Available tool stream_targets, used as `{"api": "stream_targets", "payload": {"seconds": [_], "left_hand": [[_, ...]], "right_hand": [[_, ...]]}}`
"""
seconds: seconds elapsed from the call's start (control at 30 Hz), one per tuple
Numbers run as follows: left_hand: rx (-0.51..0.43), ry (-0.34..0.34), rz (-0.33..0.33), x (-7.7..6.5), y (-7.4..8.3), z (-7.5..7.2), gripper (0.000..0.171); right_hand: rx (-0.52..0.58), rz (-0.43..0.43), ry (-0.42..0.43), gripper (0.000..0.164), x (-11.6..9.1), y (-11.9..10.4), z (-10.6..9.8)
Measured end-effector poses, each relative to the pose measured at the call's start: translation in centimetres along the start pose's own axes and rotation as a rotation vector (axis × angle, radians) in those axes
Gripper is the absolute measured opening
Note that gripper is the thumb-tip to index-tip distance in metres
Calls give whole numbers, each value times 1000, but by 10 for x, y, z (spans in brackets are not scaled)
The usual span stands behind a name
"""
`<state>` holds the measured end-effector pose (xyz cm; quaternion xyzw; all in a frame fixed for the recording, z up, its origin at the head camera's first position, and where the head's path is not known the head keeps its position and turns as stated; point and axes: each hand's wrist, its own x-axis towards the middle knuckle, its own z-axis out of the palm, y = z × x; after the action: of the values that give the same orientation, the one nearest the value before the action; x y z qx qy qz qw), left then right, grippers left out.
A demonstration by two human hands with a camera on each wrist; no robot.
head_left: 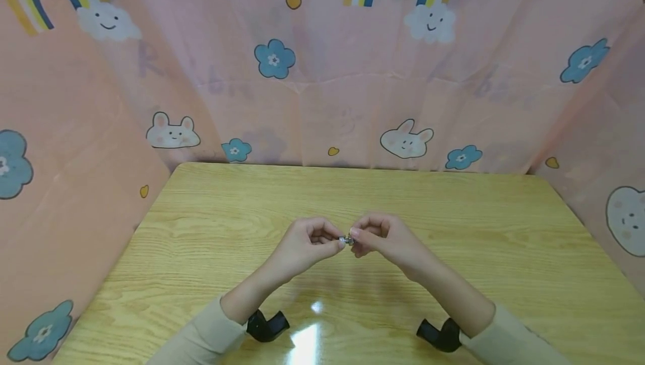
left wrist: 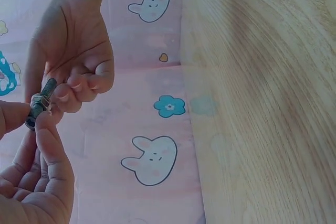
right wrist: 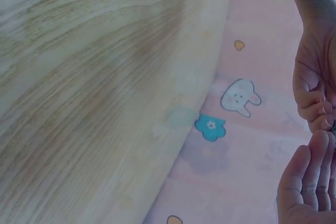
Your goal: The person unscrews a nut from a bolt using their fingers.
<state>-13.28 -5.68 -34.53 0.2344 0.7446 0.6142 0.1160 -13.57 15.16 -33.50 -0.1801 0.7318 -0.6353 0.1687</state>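
A silver bolt [left wrist: 49, 86] with a hex nut [left wrist: 40, 101] on its thread is held between both hands above the table. My left hand [head_left: 304, 244] pinches the bolt's socket head end between thumb and fingers. From the other side, my right hand [head_left: 380, 239] has its thumb and index finger at the nut, with the threaded end pointing into its palm. The right hand's other fingers curl loosely beneath. In the right wrist view both hands show at the right edge, and the bolt is mostly hidden there.
A wood-grain table [head_left: 201, 214] lies under the hands, with a bright light reflection near its front. Pink patterned cloth [head_left: 322, 102] hangs behind and at both sides. Black wrist mounts [head_left: 267, 326] sit at the cuffs of the light sleeves [head_left: 206, 331].
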Motion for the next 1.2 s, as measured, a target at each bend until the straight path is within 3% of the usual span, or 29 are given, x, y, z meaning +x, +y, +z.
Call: {"api": "stream_targets", "payload": {"seconds": [0.13, 0.5, 0.73, 0.93, 1.2], "left_hand": [[-13, -2, 7, 0, 0, 0, 13], [-17, -7, 14, 1, 0, 1, 14], [-18, -1, 3, 0, 0, 1, 14], [-5, 3, 8, 1, 2, 1, 13], [-19, 7, -6, 1, 0, 1, 13]], "right_hand": [[31, -24, -2, 18, -2, 0, -1], [26, 10, -15, 24, -1, 0, -3], [-11, -46, -11, 27, -2, -1, -2], [15, 1, -6, 24, -1, -2, -1], [-33, -54, -1, 25, -2, -1, -2]]}}
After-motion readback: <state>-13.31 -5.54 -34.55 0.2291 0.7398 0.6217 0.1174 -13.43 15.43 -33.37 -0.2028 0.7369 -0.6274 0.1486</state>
